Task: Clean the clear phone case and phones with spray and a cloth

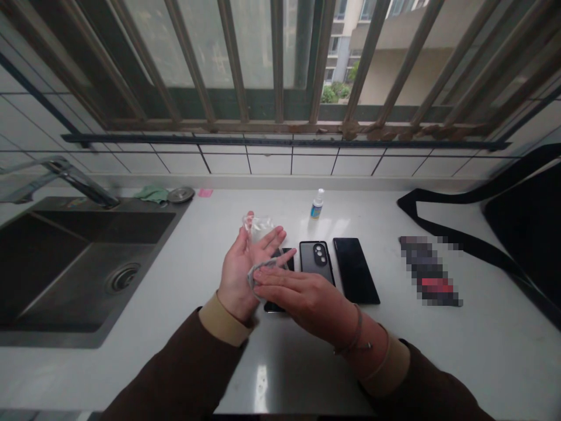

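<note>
One crumpled grey wipe (258, 279) between left hand (238, 269), fingers spread, and right hand (302, 299), fingers together.

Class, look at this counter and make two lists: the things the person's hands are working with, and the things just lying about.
Working with: left hand, right hand, clear plastic cover, grey cloth, and probably the black-cased phone, dark phone and small white-capped bottle.

Just lying about: steel sink, green cloth, black strap.

Sink (87, 336) set in the counter's left side (144, 374); cased phone (316, 263) left of bare phone (356, 271), small bottle (317, 204) behind, obscured object, possibly a pouch (429, 272), farther right.
</note>
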{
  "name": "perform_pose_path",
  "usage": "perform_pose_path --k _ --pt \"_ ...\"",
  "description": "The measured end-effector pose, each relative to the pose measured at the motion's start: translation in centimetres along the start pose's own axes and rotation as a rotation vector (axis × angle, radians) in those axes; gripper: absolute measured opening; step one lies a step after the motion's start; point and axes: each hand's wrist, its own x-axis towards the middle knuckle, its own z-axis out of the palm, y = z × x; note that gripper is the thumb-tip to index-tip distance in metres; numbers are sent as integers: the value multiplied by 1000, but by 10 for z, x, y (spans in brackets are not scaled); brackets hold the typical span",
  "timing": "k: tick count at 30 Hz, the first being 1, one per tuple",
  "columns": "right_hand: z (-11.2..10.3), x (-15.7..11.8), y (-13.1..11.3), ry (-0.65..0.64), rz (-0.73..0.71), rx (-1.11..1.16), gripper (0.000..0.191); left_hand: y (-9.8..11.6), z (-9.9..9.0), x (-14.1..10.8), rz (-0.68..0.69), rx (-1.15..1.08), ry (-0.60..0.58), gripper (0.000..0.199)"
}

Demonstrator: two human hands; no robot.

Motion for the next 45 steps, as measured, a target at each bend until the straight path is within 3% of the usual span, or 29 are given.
perform_pose_path --k 5,9,13,16,21,25,28,32,35,40,45 --pt "-2 0 0 48 38 -70 33 5 2 -1 74 2 8 59" --pt "-1 -1 5 112 127 -187 34 -3 11 -10 -10 75 -47 58" --pt "-6 -5 13 188 244 -329 43 -25 15 -18 -101 139 -102 53" --pt "-13 -9 17 249 327 -373 54 -37 15 -22 -175 199 -189 61" --pt "-19 -9 19 305 350 -315 55 -37 11 -23 -138 307 -273 71" --pt "-20 -7 20 352 298 -220 49 -37 5 -21 -154 398 -344 59" --pt "-21 -7 20 352 336 -158 45 -39 0 -21 -197 449 -361 41" --pt "-24 -8 22 385 495 -178 36 -34 4 -25 -246 525 -318 41" --pt "-24 -9 25 402 514 -209 33 -25 11 -25 -236 491 -271 50" --pt "-16 -11 27 294 364 -129 40 -16 14 -18 -35 356 -42 45" --pt "-13 -7 17 69 135 37 35 -6 9 -7 138 187 150 46"
